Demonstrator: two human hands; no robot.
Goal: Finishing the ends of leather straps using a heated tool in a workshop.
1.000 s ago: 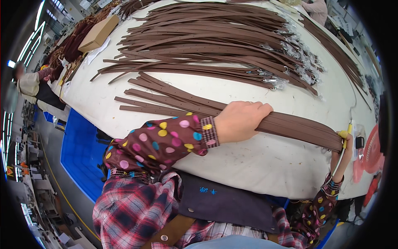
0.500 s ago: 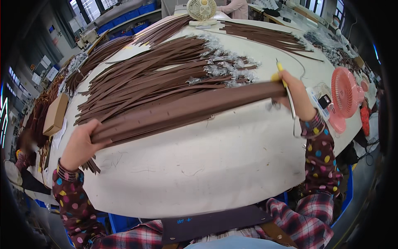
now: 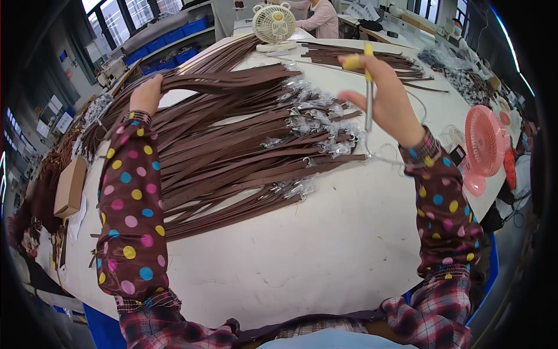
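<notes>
At the far left of the pile, my left hand (image 3: 146,94) is closed round the ends of a bundle of flat brown straps (image 3: 226,80). The bundle arches over other straps, its far ends reaching toward clear plastic wrapping (image 3: 299,87). My right hand (image 3: 388,99) is raised over the table, right of the wrapped ends, thumb and forefinger apart. It holds a slim pen-shaped tool (image 3: 369,96) with a yellow end and a silvery shaft; a thin cord hangs below. A yellow cover (image 3: 350,61) sits on a fingertip. Brown straps (image 3: 232,174) lie in layers beneath my left forearm.
A cream fan (image 3: 274,24) stands at the table's far edge, and a pink fan (image 3: 485,142) at the right. More straps (image 3: 360,55) lie at the back. A cardboard box (image 3: 71,187) is at the left edge. Beyond the table sits a person in pink (image 3: 321,20).
The wide brown bundle stretched between both hands now lies on the near side of the pile. My left hand has moved far and grips other straps; my right hand has let go and risen, keeping its tool.
</notes>
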